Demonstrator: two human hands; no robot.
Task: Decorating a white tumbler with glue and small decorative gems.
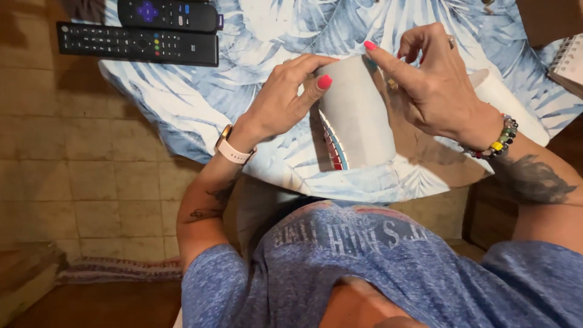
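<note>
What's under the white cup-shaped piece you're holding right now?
The white piece stands on a table covered with a blue-and-white leaf-print cloth. Its bottom edge shows a strip of coloured tiles. Whatever lies directly beneath it is hidden; left hand and right hand grip its top.

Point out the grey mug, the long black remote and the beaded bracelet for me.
grey mug (pixel 358 115), head view, on the middle of its bare side wall.
long black remote (pixel 136 44), head view, on its button face near the middle.
beaded bracelet (pixel 501 140), head view, on the coloured beads at the right wrist.

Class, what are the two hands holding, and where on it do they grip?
A grey cylinder: left hand and right hand pinch its far end, fingers on either side.
</note>
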